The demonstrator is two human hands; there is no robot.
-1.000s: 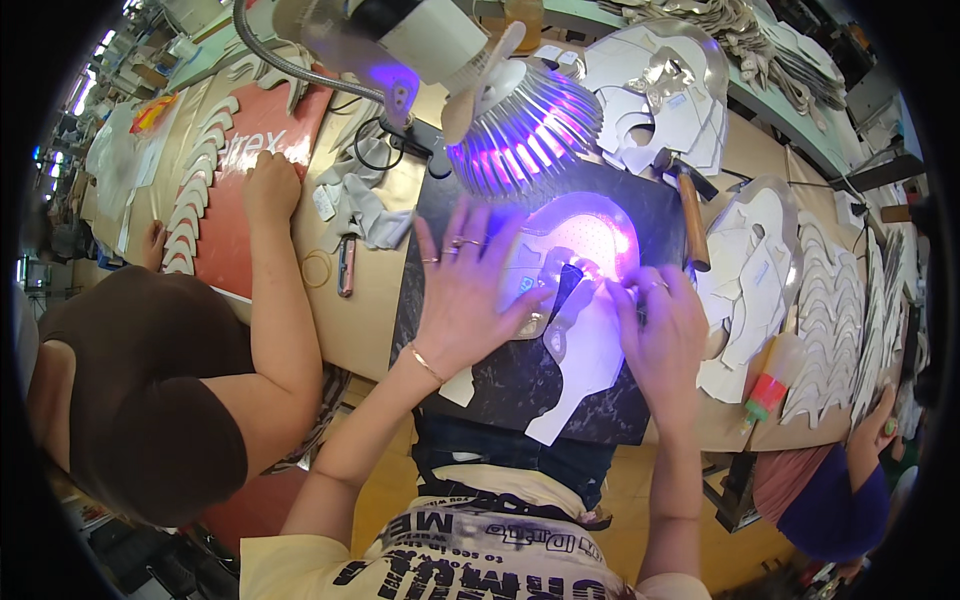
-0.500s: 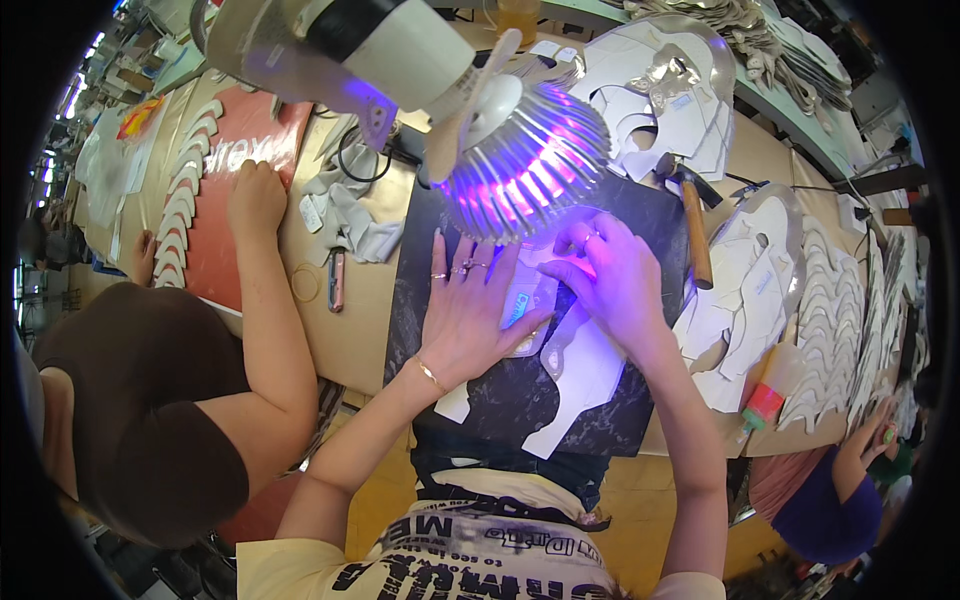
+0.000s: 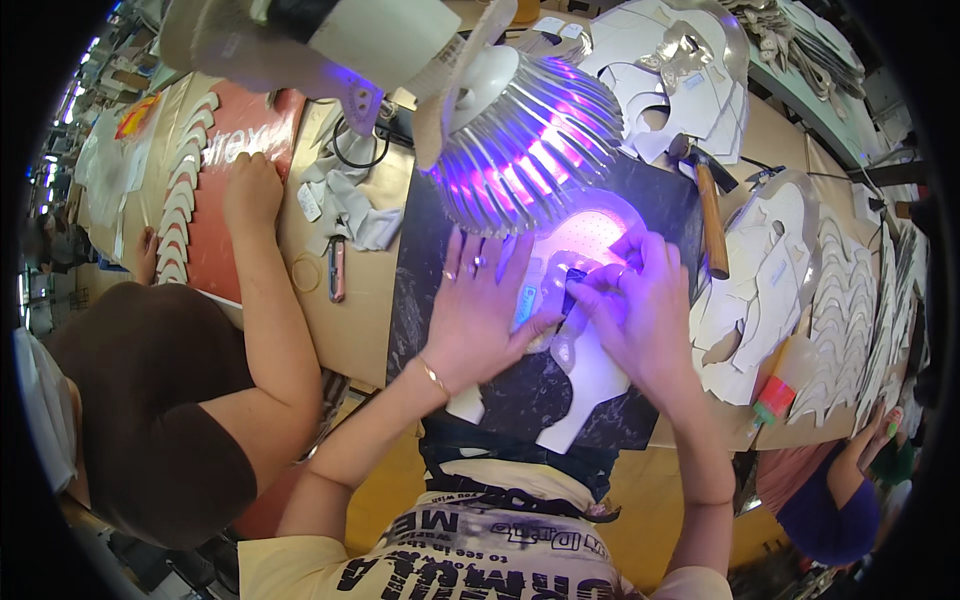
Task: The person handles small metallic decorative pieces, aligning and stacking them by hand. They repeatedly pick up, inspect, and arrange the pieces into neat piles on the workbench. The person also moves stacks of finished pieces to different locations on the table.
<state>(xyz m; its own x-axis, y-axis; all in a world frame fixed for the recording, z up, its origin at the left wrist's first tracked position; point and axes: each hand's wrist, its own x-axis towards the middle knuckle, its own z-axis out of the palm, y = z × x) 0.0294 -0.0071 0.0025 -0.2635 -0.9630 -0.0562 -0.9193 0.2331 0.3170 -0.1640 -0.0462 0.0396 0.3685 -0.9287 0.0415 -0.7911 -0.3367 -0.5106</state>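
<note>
On a dark marbled board (image 3: 425,225), my left hand (image 3: 470,315) lies spread with its fingers stretched out, pressing on a clear template (image 3: 532,275) with a small blue label. A shaped white piece (image 3: 592,390) lies under and below my right hand (image 3: 640,320). The thumb and forefinger of that hand are pinched close together at the template's inner edge; what is between them is hidden. Just above both hands hangs a ribbed silver lamp (image 3: 535,145), throwing purple light on the template's rounded far end. Another white piece shows in part below my left wrist.
A wooden-handled hammer (image 3: 712,220) lies at the board's right edge. White cut pieces with clear templates (image 3: 770,260) and a red-and-green-tipped bottle (image 3: 775,398) are on the right. To the left are a box cutter (image 3: 337,270), cloth scraps (image 3: 350,210) and a person's arm (image 3: 270,300).
My right hand has moved right and slightly down, uncovering the template's brightly lit rounded end. My left hand stays on the template. The view has shifted a little.
</note>
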